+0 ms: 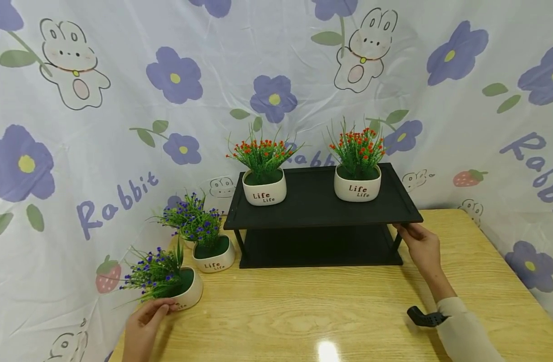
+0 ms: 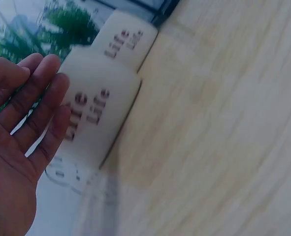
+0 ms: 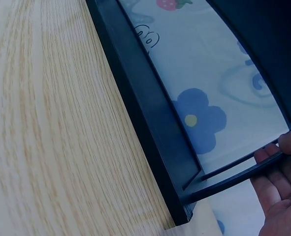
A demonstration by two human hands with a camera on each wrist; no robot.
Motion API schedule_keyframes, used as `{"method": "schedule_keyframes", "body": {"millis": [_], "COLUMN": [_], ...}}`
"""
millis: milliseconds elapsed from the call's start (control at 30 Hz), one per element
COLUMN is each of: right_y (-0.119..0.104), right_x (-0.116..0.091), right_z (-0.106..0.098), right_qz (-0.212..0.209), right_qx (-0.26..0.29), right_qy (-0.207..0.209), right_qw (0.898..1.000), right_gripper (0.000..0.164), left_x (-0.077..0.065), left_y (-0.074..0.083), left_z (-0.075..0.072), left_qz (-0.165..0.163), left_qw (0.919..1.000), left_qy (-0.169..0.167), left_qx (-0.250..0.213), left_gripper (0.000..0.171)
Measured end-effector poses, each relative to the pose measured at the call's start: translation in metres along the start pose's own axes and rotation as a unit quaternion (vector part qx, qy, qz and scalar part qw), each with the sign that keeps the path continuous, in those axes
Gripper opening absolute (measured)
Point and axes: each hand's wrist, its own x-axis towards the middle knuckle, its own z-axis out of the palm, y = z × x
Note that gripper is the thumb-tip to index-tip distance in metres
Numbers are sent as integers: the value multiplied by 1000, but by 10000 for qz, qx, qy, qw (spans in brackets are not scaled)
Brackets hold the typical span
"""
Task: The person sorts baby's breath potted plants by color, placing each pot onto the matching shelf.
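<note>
My left hand (image 1: 145, 322) is at the near side of the front-left white flowerpot (image 1: 192, 296) with purple artificial flowers. In the left wrist view the fingers (image 2: 34, 118) are nearly straight, fingertips overlapping the pot's lettered "Life" face. My right hand (image 1: 422, 247) grips the right front post (image 3: 239, 181) of a two-tier black shelf (image 1: 310, 201), just under the top board; the fingers curl round it in the right wrist view. On the top board stand two white pots with red flowers, one at left (image 1: 264, 187) and one at right (image 1: 358, 183).
Another white pot of purple flowers (image 1: 214, 256) stands by the shelf's left end, with a further purple-flowered plant (image 1: 181, 216) partly hidden behind it. The wooden table (image 1: 294, 311) meets a rabbit-patterned curtain (image 1: 276, 50). A black wrist mount (image 1: 423, 317) juts from my right sleeve.
</note>
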Motion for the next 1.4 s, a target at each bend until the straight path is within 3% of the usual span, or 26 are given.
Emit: {"method": "schedule_keyframes", "body": {"millis": [100,233,333,433,567,667,767,833,900,1033,1100,1200,1400], "right_y": [0,2,2,3,5,5,4,4,5,6,6,6,3], "right_x": [0,0,0,0,0,0,0,0,0,0,0,0,-1], "right_z": [1,0,0,0,-1,-1,-1,0,0,0,1,1,1], "right_qz": [-13,-21,-14,-20,-50,-53,-41,-34,-31,23,61,131,199], "right_qx": [46,134,172,168,203,243,281,317,348,398,392,316,193], "right_qy": [8,0,3,7,-9,-18,-18,-16,-10,-7,-9,-8,-15], "right_qw": [10000,9999,9999,9999,9998,9997,9996,9995,9994,9992,9992,9994,9996], "right_gripper": [38,39,39,39,39,40,40,39,39,40,40,40,39], "left_x": [1,7,13,17,22,27,30,31,32,35,37,41,44], "left_y": [-5,-10,-11,-10,-10,-13,-17,-20,-24,-31,-34,-35,-37], "left_z": [-8,-16,-20,-24,-27,-29,-29,-27,-25,-21,-18,-15,-11], "left_qz": [-59,-311,-740,-1290,-1695,-1811,-2050,-2094,-1982,-1377,-1113,-1263,-1880], "left_qw": [9996,9932,9821,9725,9702,9778,9769,9752,9769,9868,9904,9904,9793], "left_qy": [220,672,971,999,608,32,-516,-712,-791,-791,-723,-556,-391], "left_qx": [135,902,1432,1659,1620,1052,307,62,-136,-330,-385,-113,641], "left_gripper": [15,13,19,29,55,83,105,109,109,98,101,101,103]}}
